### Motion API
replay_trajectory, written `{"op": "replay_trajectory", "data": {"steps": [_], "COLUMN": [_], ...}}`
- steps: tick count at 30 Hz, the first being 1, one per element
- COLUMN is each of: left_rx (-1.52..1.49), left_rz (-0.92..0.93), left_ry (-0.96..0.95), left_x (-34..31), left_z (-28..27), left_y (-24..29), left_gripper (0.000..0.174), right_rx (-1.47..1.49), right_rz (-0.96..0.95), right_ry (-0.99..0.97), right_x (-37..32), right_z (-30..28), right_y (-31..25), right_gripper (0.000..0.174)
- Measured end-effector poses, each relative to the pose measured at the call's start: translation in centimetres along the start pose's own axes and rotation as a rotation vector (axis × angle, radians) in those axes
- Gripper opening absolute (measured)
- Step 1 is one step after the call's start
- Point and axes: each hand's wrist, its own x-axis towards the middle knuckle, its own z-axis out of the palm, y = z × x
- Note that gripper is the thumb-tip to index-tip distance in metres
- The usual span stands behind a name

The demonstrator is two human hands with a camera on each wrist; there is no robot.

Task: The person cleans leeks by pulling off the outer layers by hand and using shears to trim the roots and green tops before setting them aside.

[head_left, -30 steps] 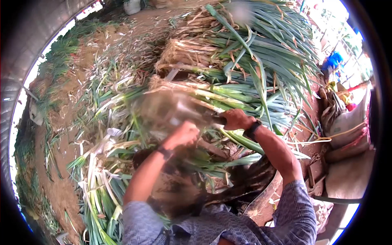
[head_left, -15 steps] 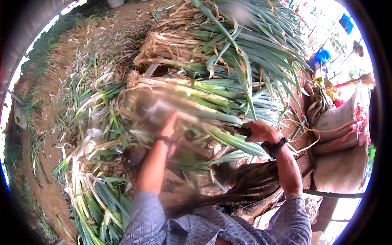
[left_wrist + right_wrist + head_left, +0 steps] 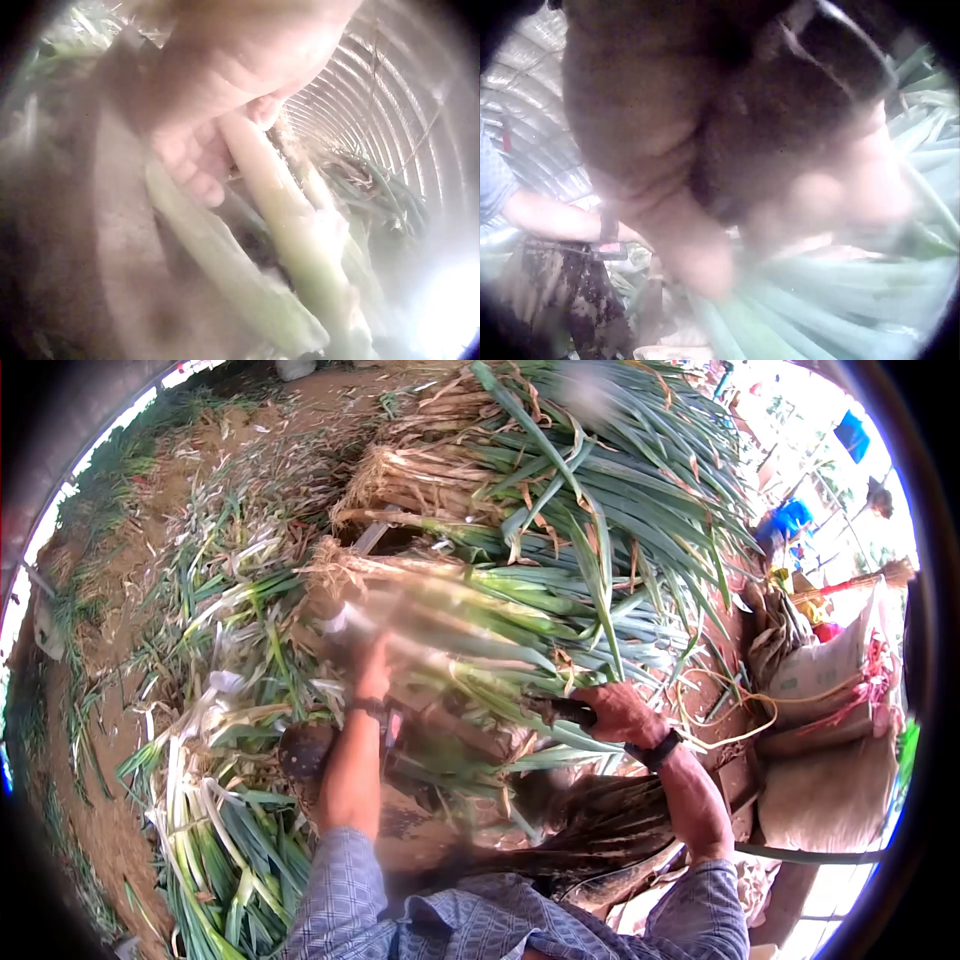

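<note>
In the head view my left hand is blurred over the root ends of the onions. In the left wrist view its curled fingers grip the pale stalk of a large green onion, and a loose green strip lies beside it. Farther right, my right hand grips a dark short tool that points left across the green leaves; its working end is blurred. Blue-green leaves spread beneath that hand in the right wrist view.
Bundled green onions are heaped ahead, roots to the left. Loose onions lie at lower left, with trimmings strewn over the soil. Sacks and yellow cord are at right. A dark, stained cloth covers the lap.
My left hand has moved left along the stalks, toward the root ends. The right hand, with the dark tool, has shifted right and closer to the body, widening the gap between the hands.
</note>
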Motion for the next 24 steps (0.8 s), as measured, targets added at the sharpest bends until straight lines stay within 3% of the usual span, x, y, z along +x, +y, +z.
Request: {"op": "replay_trajectory", "data": {"steps": [5,16,24], "left_rx": [-0.007,0.042,-0.046], "left_rz": [-0.017,-0.017,-0.075], "left_ry": [-0.088,0.051,0.01], "left_x": [-0.3,1.8,0.7], "left_z": [-0.9,-0.5,-0.3], "left_y": [-0.3,-2.2,-2.1], "left_gripper": [0.037,0.036,0.054], "right_rx": [-0.099,-0.035,-0.053], "right_rz": [0.012,0.016,-0.056], "right_ry": [-0.023,-0.095,-0.06], "right_x": [2.5,7.6,13.1], "right_z": [1.0,1.0,2.4], "right_y": [0.3,-2.2,-3.3], "right_gripper": [0.044,0.041,0.031]}}
